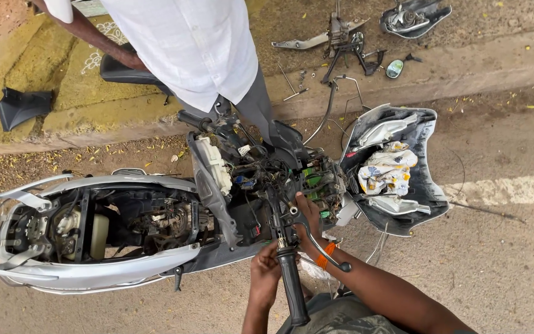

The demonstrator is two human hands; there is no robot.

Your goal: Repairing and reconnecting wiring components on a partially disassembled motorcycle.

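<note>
1. Dusty ground and a low concrete curb fill the frame; a stripped silver scooter lies across the left and centre.
2. Lower centre, the left hand is wrapped around the near end of the black handlebar grip.
3. Just right of it, the right hand reaches into the exposed wiring behind the handlebar; whether its fingers pinch anything I cannot tell.
4. Centre right, the detached front panel holds a patterned cloth.
5. At the top, another person in a white shirt stands by the scooter.
6. Loose parts lie at the upper right.
</note>
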